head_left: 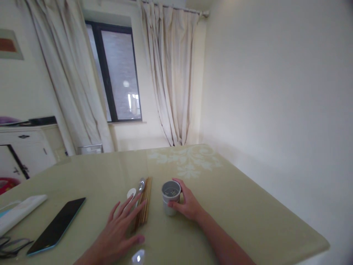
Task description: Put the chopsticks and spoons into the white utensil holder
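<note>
My right hand (189,201) is wrapped round the right side of a grey cup (170,209) that stands upright on the table. Small light dots, like drain holes, show at the bottom inside it. Spread flat with its fingers apart, my left hand (119,227) reaches over a bundle of several wooden chopsticks (148,195) and a metal spoon (141,184). Its fingertips cover part of both; whether they touch cannot be made out. Just beyond these fingers lies a small white round piece (131,192), partly hidden.
A black tablet or large phone (57,225) lies on the left of the glossy pale table (237,217). Beside it are a white power strip or box (23,211) and dark-framed glasses (13,246). A wall (281,110) runs along the table's right side.
</note>
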Motion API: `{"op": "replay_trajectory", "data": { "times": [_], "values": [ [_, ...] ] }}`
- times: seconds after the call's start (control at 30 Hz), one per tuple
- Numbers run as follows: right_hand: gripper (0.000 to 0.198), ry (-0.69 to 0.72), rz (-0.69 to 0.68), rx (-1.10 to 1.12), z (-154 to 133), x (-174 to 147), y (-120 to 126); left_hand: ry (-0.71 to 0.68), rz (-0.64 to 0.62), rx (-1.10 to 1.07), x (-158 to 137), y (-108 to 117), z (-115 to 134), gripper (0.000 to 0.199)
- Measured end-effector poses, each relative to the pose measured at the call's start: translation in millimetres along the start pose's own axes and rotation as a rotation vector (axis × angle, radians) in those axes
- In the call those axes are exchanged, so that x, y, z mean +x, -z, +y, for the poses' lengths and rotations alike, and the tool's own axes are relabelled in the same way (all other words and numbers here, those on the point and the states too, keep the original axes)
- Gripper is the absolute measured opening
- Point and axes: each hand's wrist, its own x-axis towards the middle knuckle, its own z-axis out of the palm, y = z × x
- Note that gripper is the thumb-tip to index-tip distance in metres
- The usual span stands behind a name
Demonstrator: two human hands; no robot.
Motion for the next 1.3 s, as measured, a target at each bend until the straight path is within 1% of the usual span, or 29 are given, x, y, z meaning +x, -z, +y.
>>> {"op": "replay_trajectory", "data": {
  "times": [0.1, 0.23, 0.4, 0.5, 0.67, 0.77, 0.87, 0.93, 1.0, 1.07, 1.1, 1.17, 1.2, 1.27, 1.3],
  "values": [
    [0.091, 0.010, 0.011, 0.020, 3, 3, -3, -0.026, 0.020, 0.058, 2, -3, -1, 0.097],
    [0.088, 0.015, 0.036, 0.038, 6, 3, -3, -0.064, 0.032, 0.049, 26, -10, -10, 0.100],
    [0.090, 0.022, 0.043, 0.019, 7, 1, -3, -0.088, 0.018, -0.019, 48, -11, -16, 0.094],
    [0.088, 0.041, 0.054, -0.008, 6, 2, -4, -0.102, 0.037, -0.071, 50, -10, -14, 0.086],
    [0.075, 0.099, 0.046, -0.027, 5, 8, -10, -0.090, 0.103, -0.091, 50, -12, -11, 0.075],
    [0.073, 0.055, 0.069, -0.066, 5, 16, -15, -0.103, 0.116, -0.068, 51, -9, -10, 0.076],
    [0.072, -0.011, 0.064, -0.107, 5, 27, -22, -0.151, 0.152, -0.044, 49, -3, -7, 0.075],
    [0.071, -0.028, 0.059, -0.119, 6, 33, -27, -0.176, 0.190, -0.038, 45, 0, -4, 0.065],
    [0.070, -0.022, 0.077, -0.113, 6, 36, -33, -0.169, 0.244, -0.060, 41, 2, 2, 0.046],
    [0.064, -0.001, 0.097, -0.074, 7, 36, -38, -0.102, 0.343, -0.123, 42, 2, 11, 0.032],
    [0.061, 0.007, 0.101, -0.048, 8, 35, -40, -0.045, 0.411, -0.170, 46, 3, 18, 0.030],
    [0.056, 0.012, 0.086, -0.001, 9, 33, -42, 0.114, 0.562, -0.293, 62, 7, 33, 0.032],
    [0.058, 0.009, 0.068, 0.016, 10, 32, -41, 0.220, 0.641, -0.371, 72, 9, 41, 0.032],
    [0.070, -0.005, 0.045, 0.042, 10, 29, -38, 0.430, 0.767, -0.516, 95, 13, 57, 0.031],
    [0.077, -0.016, 0.043, 0.047, 9, 28, -36, 0.485, 0.796, -0.563, 104, 14, 64, 0.033]
  ]
}}
